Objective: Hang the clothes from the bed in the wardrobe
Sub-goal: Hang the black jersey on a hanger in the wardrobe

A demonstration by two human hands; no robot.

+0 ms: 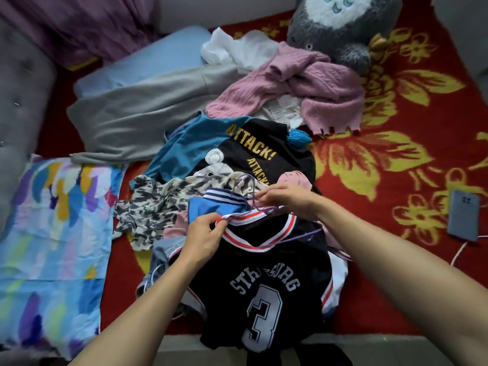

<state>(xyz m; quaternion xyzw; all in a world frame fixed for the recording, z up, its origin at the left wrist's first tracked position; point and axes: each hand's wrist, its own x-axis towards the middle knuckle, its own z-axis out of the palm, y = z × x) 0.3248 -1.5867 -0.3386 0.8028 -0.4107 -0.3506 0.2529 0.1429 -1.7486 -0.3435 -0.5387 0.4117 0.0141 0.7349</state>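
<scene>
Red flowered bed cover [396,159], heaped through the middle with grey trousers [137,120], pink knit sweater [317,83] and black-and-teal "ATTACK!" shirt [237,149] — all just above the hands. Grey plush toy [343,30] upper right, grey phone [464,215] at right edge, bare cover between. Lower centre, black number-3 jersey [264,273] draped over the bed edge. Left hand [203,233] pinching its striped collar; right hand [285,199] curled round a thin purple hanger [301,236].

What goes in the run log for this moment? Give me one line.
black jersey: atop clothes pile on bed | left hand: pinches striped collar | right hand: holds purple hanger at neck opening
</scene>
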